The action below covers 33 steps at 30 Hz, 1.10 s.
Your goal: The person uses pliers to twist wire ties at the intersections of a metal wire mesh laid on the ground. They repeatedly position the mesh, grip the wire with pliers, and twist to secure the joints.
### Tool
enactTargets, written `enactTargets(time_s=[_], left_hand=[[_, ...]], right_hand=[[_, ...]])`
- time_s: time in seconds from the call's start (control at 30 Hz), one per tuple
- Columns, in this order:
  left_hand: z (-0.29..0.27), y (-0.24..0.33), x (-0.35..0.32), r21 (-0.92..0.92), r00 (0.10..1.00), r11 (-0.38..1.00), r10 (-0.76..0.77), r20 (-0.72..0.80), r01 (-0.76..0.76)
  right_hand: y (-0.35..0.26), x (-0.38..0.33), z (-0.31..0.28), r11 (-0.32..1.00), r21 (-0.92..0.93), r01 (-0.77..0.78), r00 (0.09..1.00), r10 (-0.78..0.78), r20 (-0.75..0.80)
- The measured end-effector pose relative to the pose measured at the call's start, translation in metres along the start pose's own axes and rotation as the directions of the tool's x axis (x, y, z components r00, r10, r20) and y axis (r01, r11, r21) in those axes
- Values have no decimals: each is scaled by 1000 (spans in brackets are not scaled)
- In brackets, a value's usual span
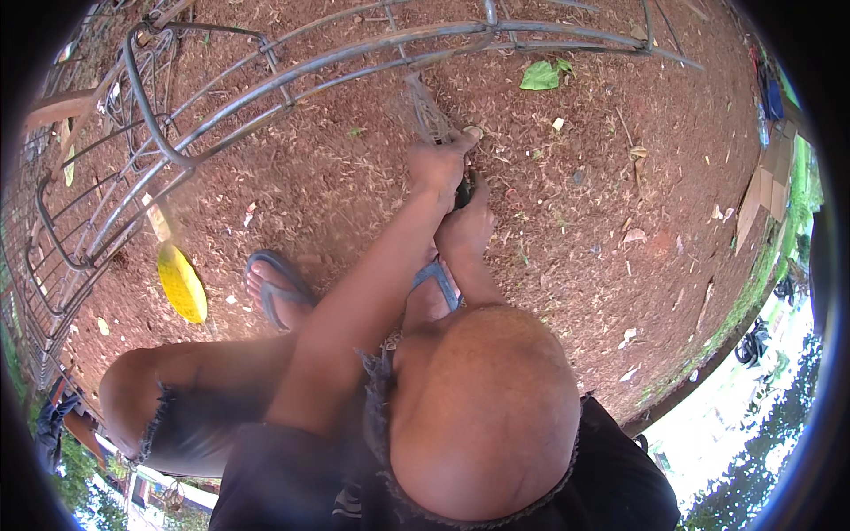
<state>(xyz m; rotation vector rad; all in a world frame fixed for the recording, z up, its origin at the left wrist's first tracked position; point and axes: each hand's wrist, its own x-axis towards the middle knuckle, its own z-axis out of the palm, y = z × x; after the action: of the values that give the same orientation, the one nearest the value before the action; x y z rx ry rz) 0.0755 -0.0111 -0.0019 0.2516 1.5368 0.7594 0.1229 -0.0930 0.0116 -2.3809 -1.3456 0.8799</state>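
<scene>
Grey strands (428, 111) out from the left fingers (453, 149)

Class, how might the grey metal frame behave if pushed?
The grey metal frame would probably stay stiff, being built of joined rods. It looks light for its size, being mostly gaps. A jutting rod end might snag.

Head view: wide fisheye, facing steeply down at reddish-brown dirt ground (584, 199). Sits on near side of curved grey metal-rod frame (398, 41); bare rounded knee (487, 411) closest to lens, bare left hand (434, 168) farther out.
</scene>
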Motion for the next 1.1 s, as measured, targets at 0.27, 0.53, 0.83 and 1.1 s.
enactTargets(time_s=[0.27,0.53,0.83,1.1], left_hand=[[-44,-2,13,-369,776,835,-104,623,408],[-35,2,0,-374,870,881,-81,486,291],[5,25,-17,-112,988,987,-107,112,119],[-55,-4,18,-383,691,798,-57,721,466]], right_hand=[[8,23,-45,413,518,-749,522,-111,845],[-2,14,-44,450,532,-717,596,0,803],[-11,9,-37,991,106,80,991,-90,97],[4,5,-39,617,626,-476,721,-134,680]])
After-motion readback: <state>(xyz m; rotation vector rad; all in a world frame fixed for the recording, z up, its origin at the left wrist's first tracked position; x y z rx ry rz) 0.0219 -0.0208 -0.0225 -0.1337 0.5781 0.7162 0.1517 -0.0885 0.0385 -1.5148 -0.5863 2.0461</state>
